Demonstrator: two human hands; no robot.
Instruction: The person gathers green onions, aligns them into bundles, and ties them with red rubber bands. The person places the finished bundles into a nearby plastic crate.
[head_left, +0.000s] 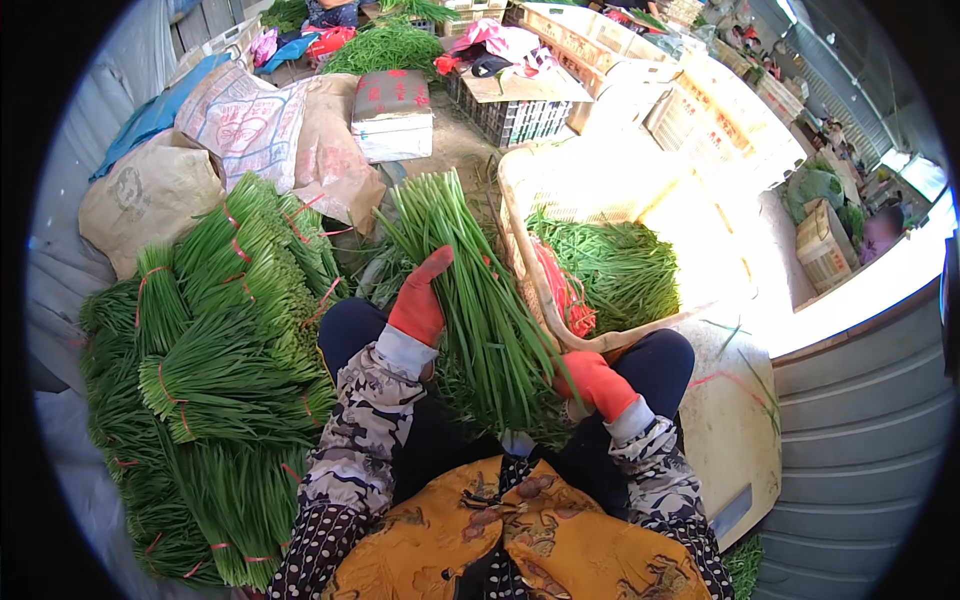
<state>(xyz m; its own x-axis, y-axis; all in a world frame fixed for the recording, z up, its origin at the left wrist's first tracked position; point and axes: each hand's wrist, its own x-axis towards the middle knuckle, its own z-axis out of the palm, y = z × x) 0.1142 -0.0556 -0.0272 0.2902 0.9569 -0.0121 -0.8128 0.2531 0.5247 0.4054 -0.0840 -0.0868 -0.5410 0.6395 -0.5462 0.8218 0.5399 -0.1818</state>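
My left hand (421, 300), in a red glove, grips a loose bunch of garlic chives (469, 292) above my lap. The pale cut stems point away from me, and the green leaves hang towards my right knee. At the leaf tips is my right hand (600, 384), also gloved in red, its fingers curled around some leaf ends. Part of its grip is hidden by the leaves. Just beyond it stands a plastic crate (534, 262) holding loose chives (615, 274) and a bundle of red ties (562, 289). Tied chive bundles (217, 375) are piled at my left.
Woven and paper sacks (247, 124) lie behind the pile. A box (392, 116) and a black crate (517, 112) with clothing on top stand ahead. A pale board (731, 427) is at my right, beside a corrugated wall (855, 450). Another person (881, 232) is far right.
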